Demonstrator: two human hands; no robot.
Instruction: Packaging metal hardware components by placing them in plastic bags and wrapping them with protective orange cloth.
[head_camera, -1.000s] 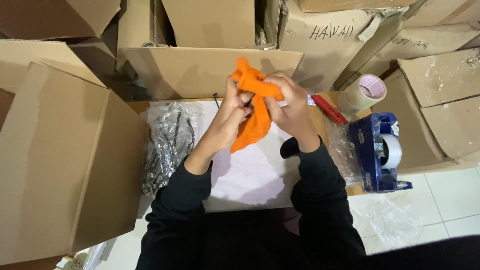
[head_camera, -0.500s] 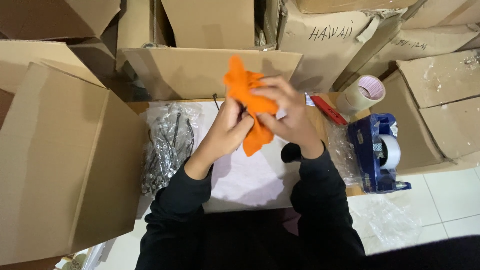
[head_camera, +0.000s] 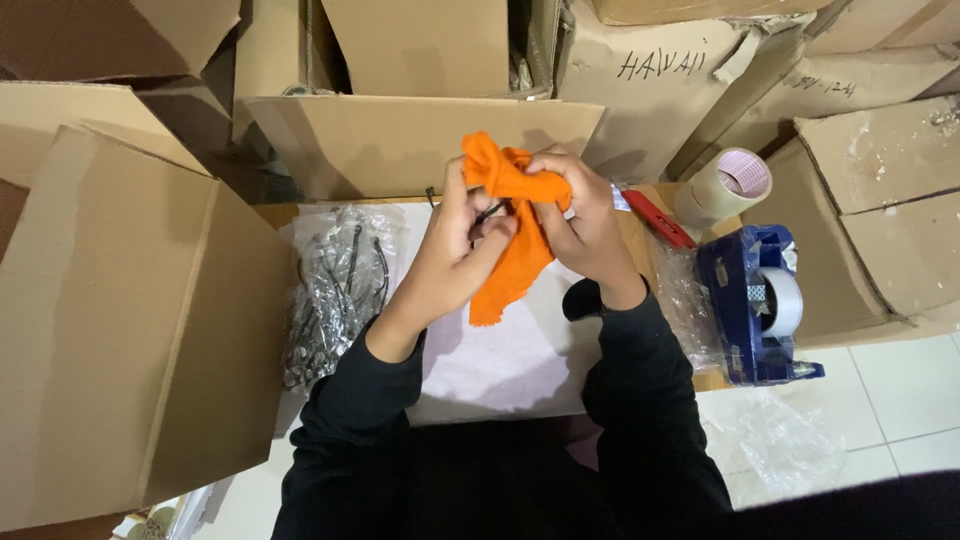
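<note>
Item: orange cloth (head_camera: 515, 235), bunched, held above the white sheet (head_camera: 500, 360). Your left hand (head_camera: 455, 255) and right hand (head_camera: 580, 225) both gripped it, working a small dark piece. Bagged dark hardware (head_camera: 335, 290) at 9 o'clock remained sealed; blue tape dispenser (head_camera: 755, 300) at 3 o'clock lay untouched.

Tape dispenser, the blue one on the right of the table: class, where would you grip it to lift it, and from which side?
Grip the blue tape dispenser across its two flat side walls, near the middle of the body, coming down from above. It appears to sit upright with the tape roll between those walls; the parallel sides likely give fingers a firm hold. Both hands are now busy with the orange cloth.
</note>
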